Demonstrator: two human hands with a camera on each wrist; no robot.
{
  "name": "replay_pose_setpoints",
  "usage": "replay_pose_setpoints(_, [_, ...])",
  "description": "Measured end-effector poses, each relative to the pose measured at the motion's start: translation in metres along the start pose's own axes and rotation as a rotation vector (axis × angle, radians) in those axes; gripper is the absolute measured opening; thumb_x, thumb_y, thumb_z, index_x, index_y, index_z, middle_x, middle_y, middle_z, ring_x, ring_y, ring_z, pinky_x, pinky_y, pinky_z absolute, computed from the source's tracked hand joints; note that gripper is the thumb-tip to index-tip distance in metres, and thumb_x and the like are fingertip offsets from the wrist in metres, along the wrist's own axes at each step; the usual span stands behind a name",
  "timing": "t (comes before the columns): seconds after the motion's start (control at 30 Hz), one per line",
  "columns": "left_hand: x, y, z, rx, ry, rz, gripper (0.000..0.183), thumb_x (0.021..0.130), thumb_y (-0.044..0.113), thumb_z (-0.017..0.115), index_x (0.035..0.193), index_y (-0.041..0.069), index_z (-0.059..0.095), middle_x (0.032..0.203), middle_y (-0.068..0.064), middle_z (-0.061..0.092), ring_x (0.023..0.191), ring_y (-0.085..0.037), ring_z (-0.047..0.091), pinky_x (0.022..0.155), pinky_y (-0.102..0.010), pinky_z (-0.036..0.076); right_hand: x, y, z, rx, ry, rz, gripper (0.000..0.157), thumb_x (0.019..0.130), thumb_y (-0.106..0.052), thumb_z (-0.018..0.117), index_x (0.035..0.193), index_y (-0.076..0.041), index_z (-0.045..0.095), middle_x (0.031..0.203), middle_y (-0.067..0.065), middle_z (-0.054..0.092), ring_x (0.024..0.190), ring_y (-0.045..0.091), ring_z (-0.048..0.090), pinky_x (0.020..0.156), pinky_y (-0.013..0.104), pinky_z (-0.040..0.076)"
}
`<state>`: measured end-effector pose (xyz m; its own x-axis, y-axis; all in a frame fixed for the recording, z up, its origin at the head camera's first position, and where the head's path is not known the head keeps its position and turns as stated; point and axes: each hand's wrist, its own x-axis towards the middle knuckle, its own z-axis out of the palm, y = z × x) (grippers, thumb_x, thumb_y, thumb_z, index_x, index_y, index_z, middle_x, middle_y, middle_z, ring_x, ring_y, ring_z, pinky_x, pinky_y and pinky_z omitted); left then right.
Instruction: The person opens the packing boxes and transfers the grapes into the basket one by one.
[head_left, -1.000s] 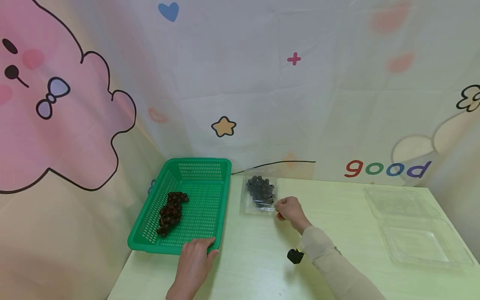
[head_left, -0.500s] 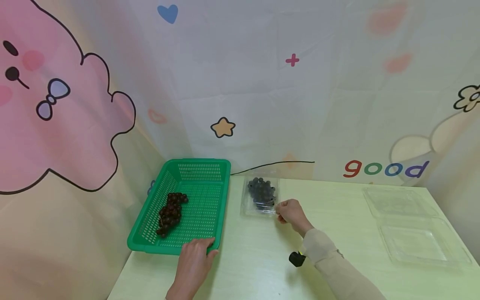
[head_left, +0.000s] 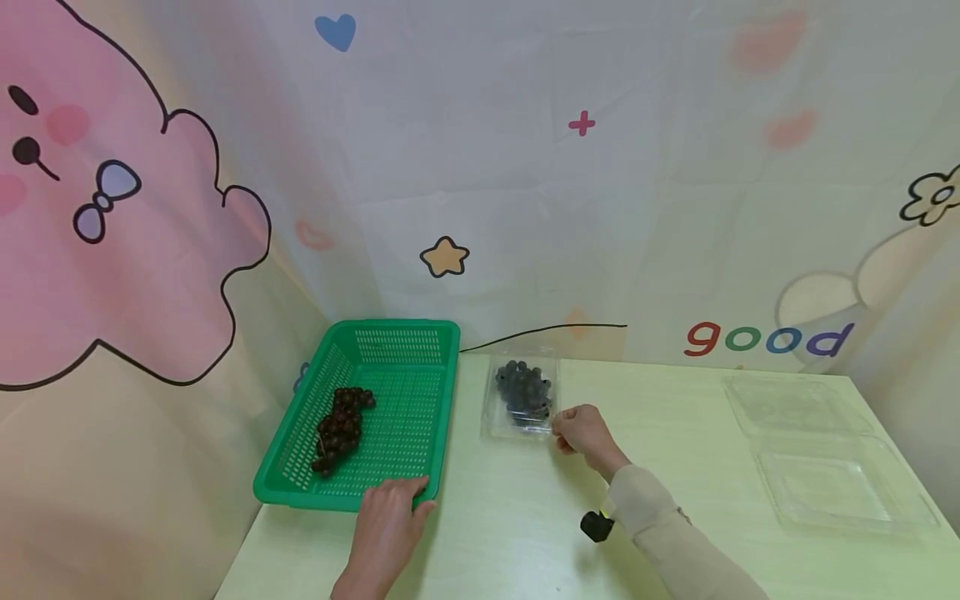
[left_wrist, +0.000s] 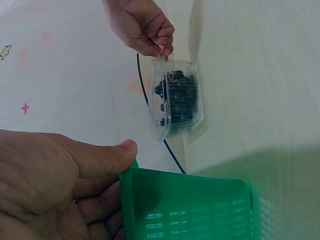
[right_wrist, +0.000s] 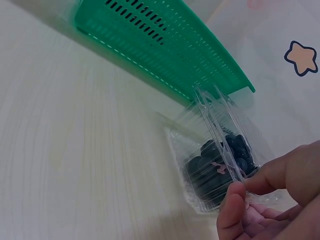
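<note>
My left hand point(head_left: 386, 529) grips the near right corner of a green plastic basket point(head_left: 446, 400), thumb over the rim. A bunch of dark red grapes point(head_left: 341, 429) lies in the basket's left half. Right of the basket stands a clear plastic clamshell box point(head_left: 498, 429) with a bunch of black grapes point(head_left: 523, 387) inside and its lid down. My right hand point(head_left: 588, 433) pinches the box's near right corner between thumb and fingers; in the right wrist view the thumb and index finger meet on the rim point(right_wrist: 235, 172).
An unfolded clear plastic clamshell box point(head_left: 832, 483) lies at the right of the pale table point(head_left: 675, 417). A printed cloth point(head_left: 510, 208) hangs behind the table's back edge. A black wrist camera point(head_left: 597, 526) sits under my right sleeve.
The clamshell box and my right hand sit slightly lower in the head view, as the whole view has shifted a little. My left hand keeps its hold on the basket.
</note>
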<state>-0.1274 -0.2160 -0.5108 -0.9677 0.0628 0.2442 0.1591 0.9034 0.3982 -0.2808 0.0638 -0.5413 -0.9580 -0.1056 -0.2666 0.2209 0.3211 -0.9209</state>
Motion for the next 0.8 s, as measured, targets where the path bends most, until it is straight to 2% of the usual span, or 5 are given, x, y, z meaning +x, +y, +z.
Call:
replay_pose_setpoints(0.13, [0.000,0.000,0.000,-0.002,0.007,0.002,0.032,0.081,0.013,0.087,0.110,0.003,0.078,0.101,-0.012,0.077,0.092,-0.035,0.070,0.079,-0.056,0.052,-0.001,0.003,0.000,-0.003,0.003,-0.001,0.017,0.092,0.006,0.053,0.077,0.010,0.060,0.057,0.004,0.055,0.052,0.012,0.051,0.054,0.026,0.049])
replay_pose_setpoints(0.8, [0.001,0.001,0.000,-0.007,-0.007,-0.011,0.033,0.081,0.015,0.087,0.110,0.002,0.078,0.101,-0.013,0.077,0.092,-0.036,0.070,0.080,-0.056,0.053,-0.017,0.010,-0.001,0.003,0.022,0.011,0.016,0.090,0.006,0.056,0.075,0.008,0.062,0.058,0.003,0.054,0.050,0.011,0.049,0.050,0.023,0.046])
